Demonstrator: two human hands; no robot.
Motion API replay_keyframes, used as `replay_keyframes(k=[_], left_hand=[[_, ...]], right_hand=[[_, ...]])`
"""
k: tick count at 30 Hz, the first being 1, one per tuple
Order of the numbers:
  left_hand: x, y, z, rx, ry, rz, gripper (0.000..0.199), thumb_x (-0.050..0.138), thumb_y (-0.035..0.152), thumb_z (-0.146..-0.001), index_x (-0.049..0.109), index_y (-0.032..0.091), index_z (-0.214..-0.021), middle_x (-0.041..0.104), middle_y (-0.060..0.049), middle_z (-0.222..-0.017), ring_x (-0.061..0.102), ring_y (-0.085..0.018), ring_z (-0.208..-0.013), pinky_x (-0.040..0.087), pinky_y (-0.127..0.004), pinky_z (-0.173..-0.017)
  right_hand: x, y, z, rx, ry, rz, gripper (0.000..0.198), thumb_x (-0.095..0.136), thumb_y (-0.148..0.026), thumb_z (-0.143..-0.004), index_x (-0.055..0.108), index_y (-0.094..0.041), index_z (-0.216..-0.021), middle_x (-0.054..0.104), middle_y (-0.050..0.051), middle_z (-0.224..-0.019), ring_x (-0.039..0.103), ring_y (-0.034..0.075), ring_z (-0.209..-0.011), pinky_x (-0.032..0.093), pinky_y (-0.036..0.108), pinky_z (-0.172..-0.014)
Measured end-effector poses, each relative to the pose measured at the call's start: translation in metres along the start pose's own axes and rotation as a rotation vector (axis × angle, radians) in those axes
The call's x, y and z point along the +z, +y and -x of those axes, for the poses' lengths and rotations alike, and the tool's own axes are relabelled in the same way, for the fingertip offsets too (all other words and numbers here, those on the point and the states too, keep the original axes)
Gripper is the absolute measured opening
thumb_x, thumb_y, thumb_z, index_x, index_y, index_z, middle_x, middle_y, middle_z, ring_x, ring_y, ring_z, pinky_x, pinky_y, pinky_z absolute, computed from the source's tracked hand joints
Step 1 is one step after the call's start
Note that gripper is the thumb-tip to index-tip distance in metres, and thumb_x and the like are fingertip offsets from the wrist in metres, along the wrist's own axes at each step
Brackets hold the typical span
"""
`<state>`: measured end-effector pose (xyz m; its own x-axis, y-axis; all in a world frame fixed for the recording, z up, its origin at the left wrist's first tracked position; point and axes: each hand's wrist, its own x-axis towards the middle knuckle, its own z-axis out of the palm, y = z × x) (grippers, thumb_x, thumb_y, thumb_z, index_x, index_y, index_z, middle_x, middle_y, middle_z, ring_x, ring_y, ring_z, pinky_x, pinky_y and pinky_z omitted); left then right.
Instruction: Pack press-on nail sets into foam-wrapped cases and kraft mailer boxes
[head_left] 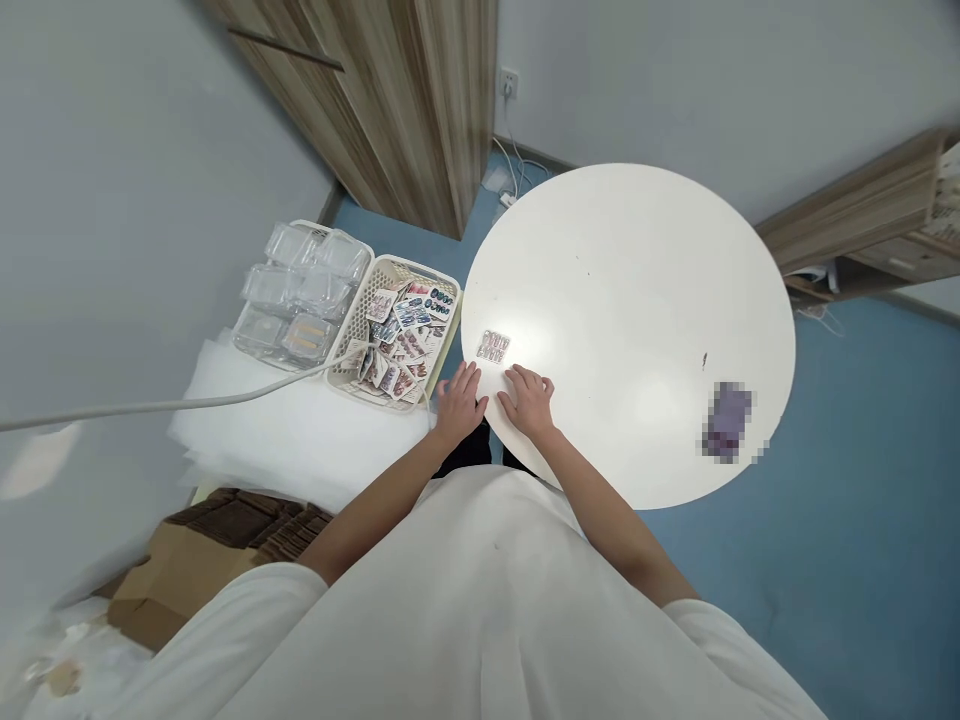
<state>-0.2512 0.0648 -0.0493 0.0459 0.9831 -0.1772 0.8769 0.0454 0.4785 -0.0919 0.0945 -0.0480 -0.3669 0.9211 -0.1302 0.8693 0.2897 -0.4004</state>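
Observation:
A small card of press-on nails [493,347], pinkish and set in two rows, lies flat on the round white table [637,270] near its left edge. My left hand [459,405] is at the table's rim just below the card, its fingers apart and holding nothing. Resting on the tabletop to the lower right of the card is my right hand [531,402], also with fingers spread and nothing in them. Neither hand appears to grip the card. Left of the table, a cream plastic basket [384,268] holds many loose nail cards [411,345] in mixed colours.
Another basket [365,262] holds clear plastic boxes [304,285]. White foam sheets [285,430] lie below, beside a cardboard box [184,580] of brown pieces. A grey cable [195,404] crosses the baskets. A blurred purple object [727,420] lies at the table's right.

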Motion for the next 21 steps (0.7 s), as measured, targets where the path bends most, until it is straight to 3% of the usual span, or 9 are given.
replay_keyframes(k=[4, 7, 11, 16, 21], left_hand=[[0.006, 0.009, 0.021, -0.065, 0.067, 0.022, 0.048, 0.044, 0.030, -0.083, 0.040, 0.017, -0.129, 0.040, -0.013, -0.137, 0.029, -0.029, -0.131, 0.026, -0.046, -0.099], [0.012, 0.014, 0.045, -0.152, 0.131, 0.065, 0.049, 0.045, 0.030, -0.082, 0.039, 0.017, -0.129, 0.042, -0.013, -0.136, 0.032, -0.028, -0.129, 0.028, -0.044, -0.098], [0.012, 0.018, 0.079, -0.245, 0.191, 0.088, 0.050, 0.045, 0.030, -0.082, 0.038, 0.018, -0.130, 0.043, -0.013, -0.134, 0.038, -0.026, -0.124, 0.028, -0.043, -0.099], [-0.007, 0.009, 0.109, -0.341, 0.314, 0.105, 0.047, 0.046, 0.031, -0.082, 0.040, 0.020, -0.127, 0.047, -0.011, -0.131, 0.041, -0.026, -0.121, 0.031, -0.043, -0.097], [-0.037, -0.018, 0.131, -0.412, 0.442, 0.094, 0.045, 0.048, 0.030, -0.081, 0.043, 0.021, -0.124, 0.048, -0.011, -0.130, 0.042, -0.026, -0.120, 0.032, -0.044, -0.096]], right_hand=[[-0.012, 0.014, 0.019, -0.099, 0.007, -0.040, 0.039, 0.035, -0.034, -0.089, 0.043, -0.021, -0.125, 0.053, 0.011, -0.122, 0.049, 0.023, -0.109, 0.022, 0.043, -0.096], [-0.015, 0.026, 0.034, -0.215, -0.042, -0.164, 0.036, 0.033, -0.029, -0.089, 0.046, -0.020, -0.121, 0.062, 0.008, -0.106, 0.060, 0.017, -0.082, 0.028, 0.040, -0.094], [-0.015, 0.028, 0.048, -0.332, -0.092, -0.263, 0.032, 0.033, -0.026, -0.089, 0.054, -0.019, -0.113, 0.068, 0.005, -0.090, 0.059, 0.014, -0.063, 0.036, 0.038, -0.088], [-0.016, 0.003, 0.047, -0.460, -0.087, -0.294, 0.030, 0.035, -0.027, -0.087, 0.057, -0.022, -0.106, 0.068, 0.003, -0.085, 0.060, 0.017, -0.065, 0.042, 0.036, -0.081], [-0.015, -0.047, 0.021, -0.579, -0.063, -0.289, 0.029, 0.038, -0.027, -0.085, 0.057, -0.020, -0.106, 0.068, 0.003, -0.083, 0.061, 0.017, -0.067, 0.045, 0.032, -0.076]])
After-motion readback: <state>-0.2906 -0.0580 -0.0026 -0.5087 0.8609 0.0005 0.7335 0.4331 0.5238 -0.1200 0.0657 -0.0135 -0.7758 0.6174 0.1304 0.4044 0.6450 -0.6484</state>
